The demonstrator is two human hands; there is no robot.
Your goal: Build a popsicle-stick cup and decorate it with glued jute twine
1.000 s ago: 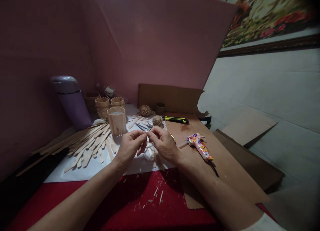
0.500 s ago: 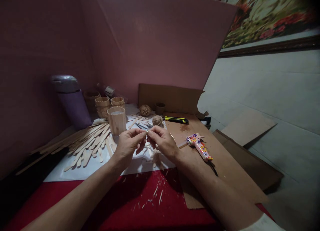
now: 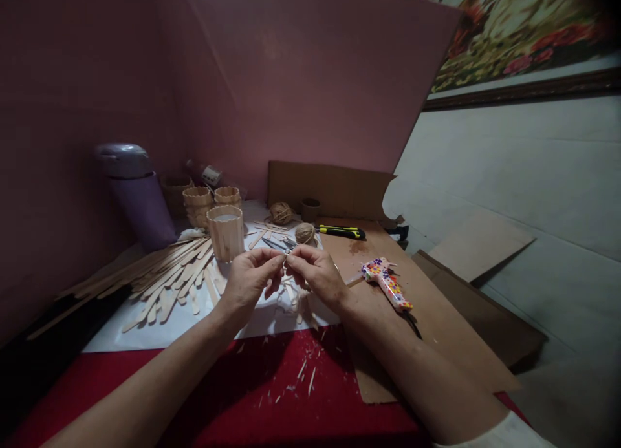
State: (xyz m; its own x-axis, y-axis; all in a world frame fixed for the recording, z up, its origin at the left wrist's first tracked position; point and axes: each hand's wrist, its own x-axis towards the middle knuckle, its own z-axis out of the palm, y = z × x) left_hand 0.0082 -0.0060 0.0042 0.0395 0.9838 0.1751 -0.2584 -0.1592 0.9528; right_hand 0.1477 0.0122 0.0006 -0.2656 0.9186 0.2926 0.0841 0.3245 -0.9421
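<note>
Out to the left of the left hand [image 3: 250,278] stands a purple flask [image 3: 143,209], grey lid [image 3: 122,160] on top; well beyond the right hand [image 3: 317,275] a pink backdrop [image 3: 301,79] climbs, and far up to that hand's right, there's a framed flowery picture [image 3: 524,41] on the pale wall [image 3: 509,157]!

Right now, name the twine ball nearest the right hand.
The front twine ball, just beyond the right hand; the rear twine ball sits farther back and left, near the upright cardboard.

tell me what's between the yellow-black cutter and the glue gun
The head view shows a brown stain on the cardboard between the cutter and glue gun.
</note>
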